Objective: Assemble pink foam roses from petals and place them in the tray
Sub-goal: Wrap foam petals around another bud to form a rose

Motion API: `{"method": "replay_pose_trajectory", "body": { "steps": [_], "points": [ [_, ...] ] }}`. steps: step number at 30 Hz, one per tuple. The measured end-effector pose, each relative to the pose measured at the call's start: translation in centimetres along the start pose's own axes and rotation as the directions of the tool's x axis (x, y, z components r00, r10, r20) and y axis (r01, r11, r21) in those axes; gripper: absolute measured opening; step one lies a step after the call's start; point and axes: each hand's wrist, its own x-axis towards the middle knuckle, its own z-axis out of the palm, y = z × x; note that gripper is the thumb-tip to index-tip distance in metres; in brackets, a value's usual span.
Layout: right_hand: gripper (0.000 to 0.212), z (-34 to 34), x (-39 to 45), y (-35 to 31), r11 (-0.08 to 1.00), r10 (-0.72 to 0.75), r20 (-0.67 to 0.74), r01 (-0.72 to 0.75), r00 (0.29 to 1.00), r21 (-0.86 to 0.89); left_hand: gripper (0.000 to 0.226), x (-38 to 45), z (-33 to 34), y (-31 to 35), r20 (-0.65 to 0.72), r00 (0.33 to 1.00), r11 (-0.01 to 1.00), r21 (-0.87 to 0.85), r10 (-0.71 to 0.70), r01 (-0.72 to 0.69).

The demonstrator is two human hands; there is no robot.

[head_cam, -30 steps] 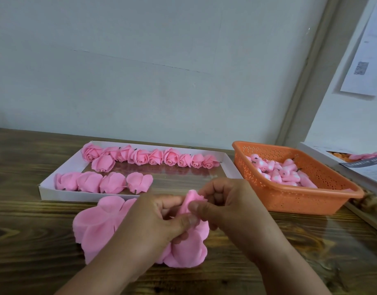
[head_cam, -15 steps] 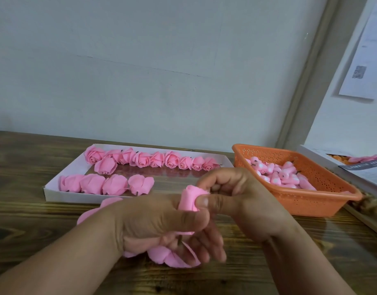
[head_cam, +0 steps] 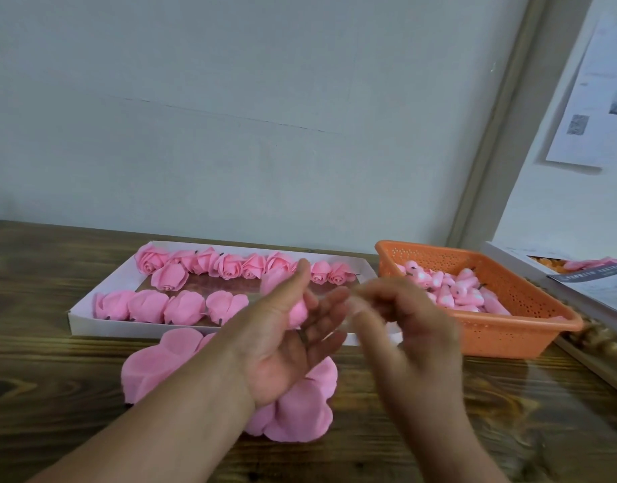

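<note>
My left hand (head_cam: 282, 346) is palm up above the table and pinches a rolled pink foam rose (head_cam: 297, 313) between thumb and fingers. My right hand (head_cam: 408, 318) is blurred just right of it, apart from the rose, fingers loosely curled with nothing seen in them. Behind the hands lies the white tray (head_cam: 101, 324) with a back row of several finished roses (head_cam: 227, 266) and a front row of several more (head_cam: 183, 306). Flat pink petal pieces (head_cam: 153, 367) lie on the wooden table under my left arm, and more petals (head_cam: 300, 413) lie below my left hand.
An orange perforated basket (head_cam: 509, 331) at the right holds several small pink rose cores (head_cam: 457, 292). Further right is a white box (head_cam: 599, 284) with papers and pink pieces. A wall runs close behind the table.
My right hand has let go of the rose top and moved right. My left hand has turned palm up and lifted the rose toward the tray.
</note>
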Motion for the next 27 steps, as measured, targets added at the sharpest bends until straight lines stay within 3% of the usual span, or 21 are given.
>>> {"method": "replay_pose_trajectory", "body": {
  "steps": [1, 4, 6, 8, 10, 12, 15, 18, 21, 23, 27],
  "points": [
    [0.013, 0.7, -0.7, -0.1, 0.99, -0.098, 0.071, 0.104, 0.993, -0.094, 0.039, 0.1, 2.3, -0.2, -0.007, 0.994, 0.994, 0.034, -0.108, 0.108],
    [0.029, 1.9, -1.4, -0.2, 0.916, -0.175, 0.219, 0.24, 0.96, -0.322, 0.057, 0.8, 3.3, -1.3, -0.053, 0.992, 0.994, -0.015, -0.113, 0.113],
    [0.019, 2.1, -1.0, -0.2, 0.871, -0.222, 0.225, 0.297, 0.949, -0.392, 0.062, 0.9, 2.8, -0.9, -0.114, 0.985, 0.992, -0.031, -0.126, 0.123],
    [0.007, 2.3, -0.7, -0.5, 0.817, -0.295, 0.242, 0.375, 0.924, -0.438, 0.052, 0.7, 2.9, -1.4, -0.087, 0.99, 0.993, -0.052, -0.111, 0.107],
    [0.005, 2.6, -0.7, -0.6, 0.759, -0.348, 0.261, 0.434, 0.9, -0.485, 0.048, 0.7, 2.7, -1.5, -0.084, 0.987, 0.989, -0.076, -0.135, 0.128],
    [0.006, 2.9, -0.8, -0.7, 0.772, -0.335, 0.243, 0.413, 0.91, -0.483, 0.05, 0.5, 3.0, -1.5, -0.076, 0.988, 0.988, -0.082, -0.137, 0.131],
    [0.004, 3.1, -1.2, -0.7, 0.949, -0.083, 0.113, 0.113, 0.99, -0.294, 0.044, 0.4, 3.1, -2.1, -0.083, 0.994, 0.995, -0.073, -0.069, 0.063],
    [0.012, 3.0, -1.5, -0.9, 0.975, 0.214, 0.087, -0.218, 0.973, 0.032, 0.034, 0.3, 2.8, -2.3, -0.018, 0.999, 0.997, -0.066, -0.048, 0.047],
    [0.008, 2.5, -1.4, -1.2, 0.846, 0.389, 0.216, -0.44, 0.896, 0.302, 0.031, 0.4, 2.0, -2.3, 0.072, 0.997, 0.999, 0.022, -0.027, 0.026],
    [0.011, 2.4, -1.4, -1.3, 0.72, 0.487, 0.307, -0.575, 0.818, 0.388, 0.029, 0.4, 1.6, -2.1, 0.079, 0.997, 0.992, 0.124, 0.011, -0.021],
    [0.029, 2.9, -1.5, -0.6, 0.323, 0.614, 0.513, -0.784, 0.6, 0.53, 0.031, 0.8, 0.8, -1.7, 0.146, 0.989, 0.974, 0.223, 0.014, -0.047]
  ]
}}
